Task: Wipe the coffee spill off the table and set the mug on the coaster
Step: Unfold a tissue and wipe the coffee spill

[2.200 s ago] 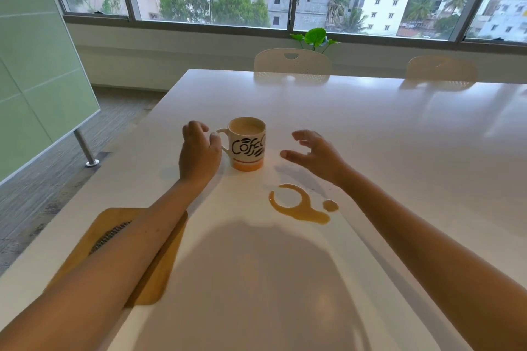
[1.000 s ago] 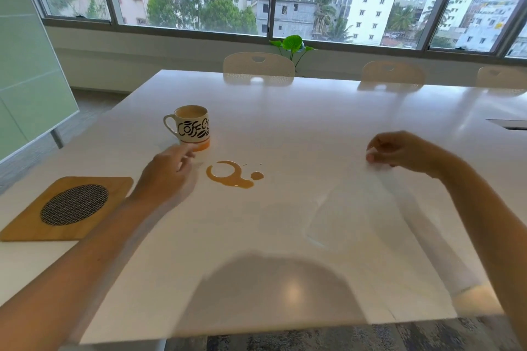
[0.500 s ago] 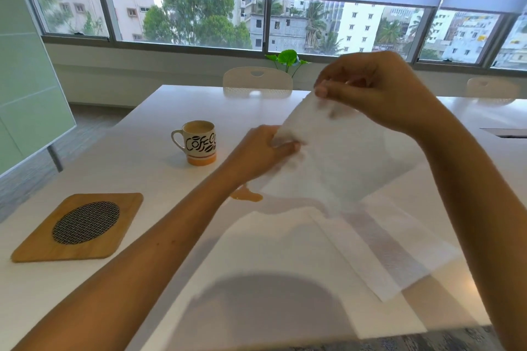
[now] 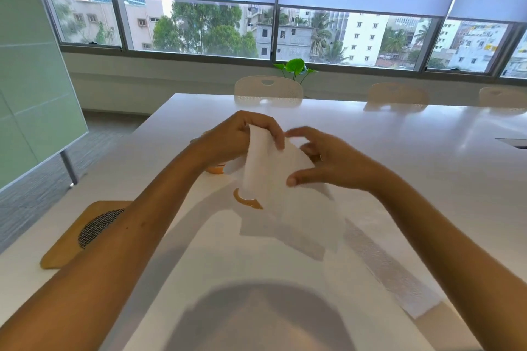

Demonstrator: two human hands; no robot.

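Head view showed my left hand [image 4: 239, 137] and my right hand [image 4: 328, 162] both gripping a white paper towel [image 4: 271, 174] above the white surface [image 4: 427, 179]. The brown coffee spill [image 4: 246, 201] lay right under the towel – partly hidden. Only the mug's [image 4: 215, 169] orange bottom peeked out behind my left wrist. The wooden coaster [image 4: 68, 242] sat far left, under my arm.

Table layout, hands over centre.
Left hand [image 4: 236, 137] and right hand [image 4: 328, 162] hold a white paper towel [image 4: 271, 174] above the brown coffee spill [image 4: 246, 202]; square wooden coaster with mesh centre [image 4: 82, 234] lies left, near the white table [image 4: 427, 179] edge.
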